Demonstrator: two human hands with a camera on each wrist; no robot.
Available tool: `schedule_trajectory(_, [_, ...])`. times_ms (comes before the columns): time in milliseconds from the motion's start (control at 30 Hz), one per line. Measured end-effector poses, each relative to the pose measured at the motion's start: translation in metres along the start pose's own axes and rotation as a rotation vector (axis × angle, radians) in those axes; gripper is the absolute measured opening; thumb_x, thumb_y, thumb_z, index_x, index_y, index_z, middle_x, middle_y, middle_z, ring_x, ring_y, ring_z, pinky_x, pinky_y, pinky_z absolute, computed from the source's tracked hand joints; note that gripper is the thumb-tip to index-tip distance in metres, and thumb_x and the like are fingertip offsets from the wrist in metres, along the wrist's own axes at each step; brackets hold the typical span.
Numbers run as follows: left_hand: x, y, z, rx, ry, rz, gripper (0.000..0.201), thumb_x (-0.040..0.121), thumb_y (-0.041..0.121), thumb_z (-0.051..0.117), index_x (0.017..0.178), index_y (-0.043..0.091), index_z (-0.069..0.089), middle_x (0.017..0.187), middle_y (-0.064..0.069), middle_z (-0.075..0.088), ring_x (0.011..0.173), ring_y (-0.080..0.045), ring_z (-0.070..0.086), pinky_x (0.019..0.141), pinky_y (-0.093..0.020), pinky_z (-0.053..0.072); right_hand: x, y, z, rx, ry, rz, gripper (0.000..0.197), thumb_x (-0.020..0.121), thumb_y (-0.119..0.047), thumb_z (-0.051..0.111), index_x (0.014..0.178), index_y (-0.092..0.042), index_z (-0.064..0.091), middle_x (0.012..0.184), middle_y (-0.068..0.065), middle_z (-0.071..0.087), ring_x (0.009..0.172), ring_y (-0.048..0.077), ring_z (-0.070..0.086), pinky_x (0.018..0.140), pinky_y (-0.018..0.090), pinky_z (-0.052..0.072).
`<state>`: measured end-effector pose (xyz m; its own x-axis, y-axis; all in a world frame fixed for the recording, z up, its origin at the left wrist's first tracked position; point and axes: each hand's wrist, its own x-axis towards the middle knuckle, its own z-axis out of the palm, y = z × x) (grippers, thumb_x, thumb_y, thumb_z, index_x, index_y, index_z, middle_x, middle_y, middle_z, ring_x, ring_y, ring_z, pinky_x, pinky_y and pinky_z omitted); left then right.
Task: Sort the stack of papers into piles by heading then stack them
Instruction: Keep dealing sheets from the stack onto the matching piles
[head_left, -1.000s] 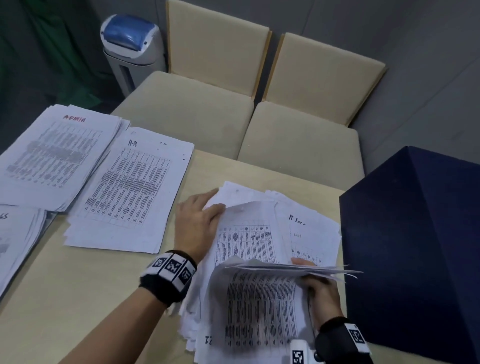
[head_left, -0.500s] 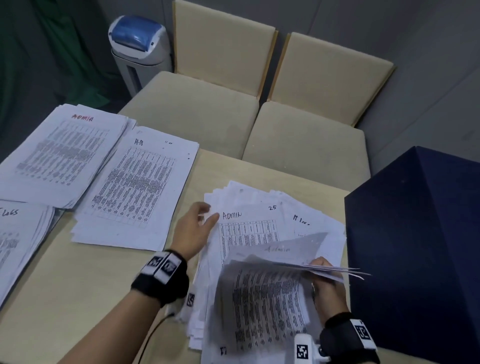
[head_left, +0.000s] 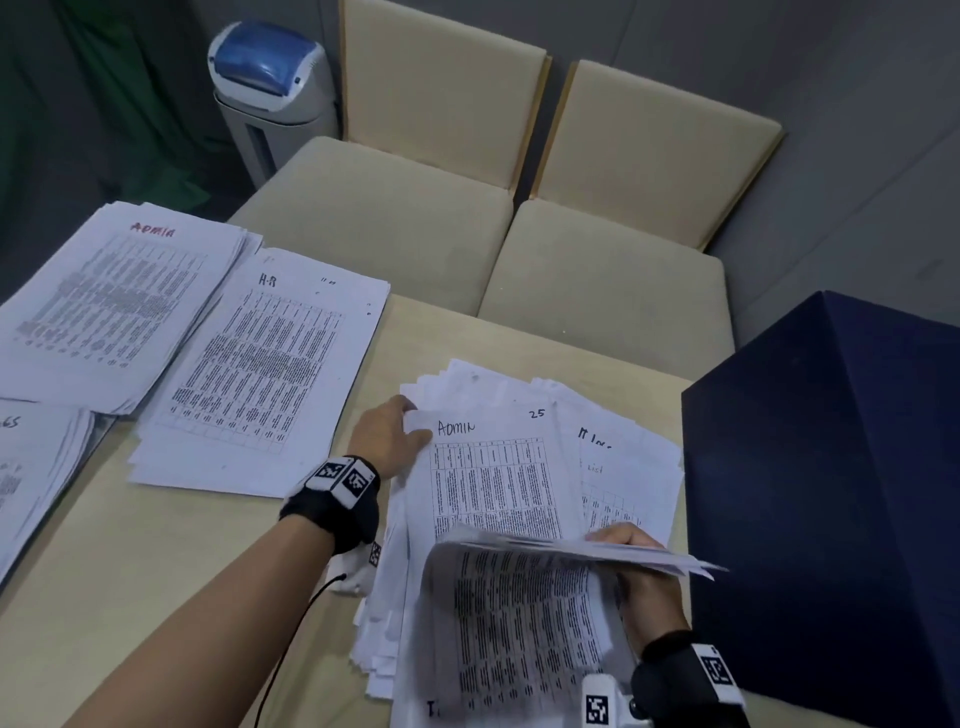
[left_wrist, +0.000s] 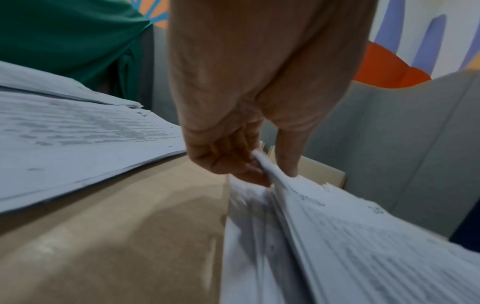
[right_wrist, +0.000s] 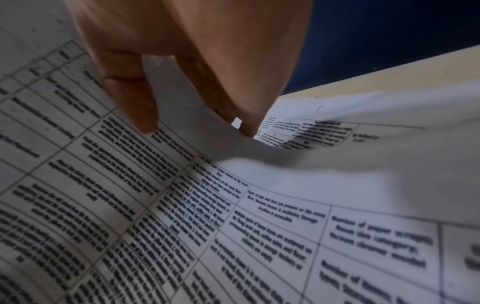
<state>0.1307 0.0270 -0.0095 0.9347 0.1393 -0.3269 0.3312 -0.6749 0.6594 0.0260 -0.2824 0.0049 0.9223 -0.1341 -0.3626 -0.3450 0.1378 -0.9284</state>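
An unsorted stack of papers lies on the table's right part, its top sheet headed ADMIN with 25 at the corner. My left hand pinches that sheet's top left corner. My right hand holds up a folded-back bundle of sheets at the stack's near end, thumb over and fingers under. Sorted piles lie to the left: ADMIN, H.R and a third pile at the left edge.
A dark blue box stands tight against the stack's right side. Two beige chairs stand beyond the table's far edge, with a white and blue machine by the wall. A sheet headed with M letters peeks out at right.
My left hand slid off the stack's top and took the ADMIN sheet's corner. The right hand's raised bundle settled lower, uncovering the ADMIN heading.
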Motion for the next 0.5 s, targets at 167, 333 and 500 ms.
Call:
schedule_trajectory(167, [-0.047, 0.029, -0.013, -0.445, -0.153, 0.276, 0.033, 0.083, 0.013, 0.078, 0.064, 0.016, 0.051, 0.052, 0.012, 0.045, 0.052, -0.007, 0.038, 0.055, -0.022, 0.031, 0.004, 0.001, -0.005, -0.061, -0.058, -0.06, 0.021, 0.056, -0.013, 0.076, 0.057, -0.006, 0.056, 0.126, -0.013, 0.068, 0.12, -0.001, 0.058, 0.094, 0.027, 0.041])
schedule_trajectory(333, [-0.091, 0.046, -0.027, -0.59, -0.378, 0.414, 0.038, 0.071, 0.017, 0.087, 0.06, 0.004, 0.053, 0.061, -0.003, 0.055, 0.06, -0.012, 0.049, 0.06, -0.026, 0.038, 0.007, -0.002, -0.006, -0.094, -0.084, -0.089, 0.035, 0.058, -0.025, 0.084, 0.061, 0.0, 0.06, 0.129, -0.008, 0.068, 0.122, 0.006, 0.059, 0.092, 0.03, 0.045])
schedule_trajectory(500, [-0.09, 0.043, -0.026, -0.574, -0.193, 0.411, 0.05, 0.065, 0.039, 0.085, 0.057, 0.016, 0.041, 0.057, 0.006, 0.043, 0.058, -0.009, 0.038, 0.057, -0.022, 0.032, 0.007, -0.001, -0.008, -0.029, -0.059, -0.11, 0.034, 0.061, -0.039, 0.088, 0.061, -0.01, 0.071, 0.087, 0.014, 0.075, 0.104, 0.019, 0.071, 0.086, 0.032, 0.058])
